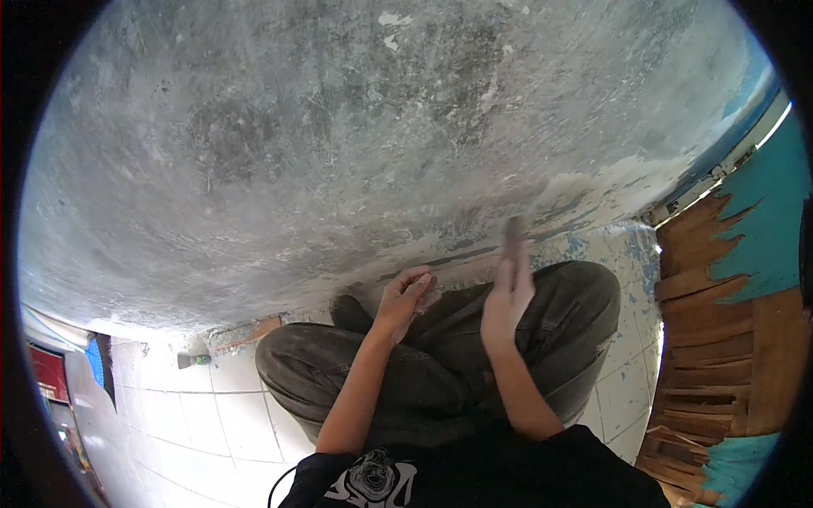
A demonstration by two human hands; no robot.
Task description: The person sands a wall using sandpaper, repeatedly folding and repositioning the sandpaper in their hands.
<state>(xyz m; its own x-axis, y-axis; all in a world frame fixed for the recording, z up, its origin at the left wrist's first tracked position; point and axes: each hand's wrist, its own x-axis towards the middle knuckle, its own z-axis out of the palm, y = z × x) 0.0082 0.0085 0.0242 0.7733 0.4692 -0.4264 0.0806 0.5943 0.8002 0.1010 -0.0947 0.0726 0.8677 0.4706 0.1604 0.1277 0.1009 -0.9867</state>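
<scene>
Bare grey plaster with pale patches and scratches covers the wall (330, 146) before me. My right hand (513, 289) is blurred; it grips a small dark piece, perhaps sandpaper or a block (516, 228), against or close to the wall's lower part. Near the foot of the wall, over my crossed legs, my left hand (408, 297) has its fingers curled. Whether anything small lies in those fingers, I cannot tell. A scraper (194, 360) with a green and dark handle lies on the white tiles at the left.
White floor tiles (241, 419) bear blue paint flakes on the right. A splintered wooden door (711, 343) with turquoise paint stands at the right. A brown strip (254, 333) lies along the wall's foot. Red and blue items sit at the far left.
</scene>
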